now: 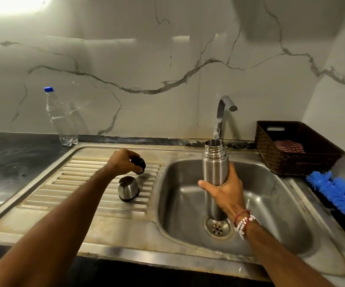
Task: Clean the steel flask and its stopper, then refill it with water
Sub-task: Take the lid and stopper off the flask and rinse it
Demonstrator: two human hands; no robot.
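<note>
The right hand (pixel 227 189) holds the open steel flask (pixel 214 162) upright over the sink basin (pixel 270 193). Its fingers (pixel 232 175) are wrapped round the body, in front of the tap (pixel 222 112). The left hand (pixel 122 160) pinches the dark stopper (pixel 138 165) in curled fingers above the ribbed drainboard (pixel 84 183), near the upturned steel cup (pixel 127 188). A blue bottle brush (pixel 337 191) lies right of the sink.

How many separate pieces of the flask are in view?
3: the flask body held upright by the right hand over the sink; the stopper in the left hand; the cup lid on the drainboard.
</note>
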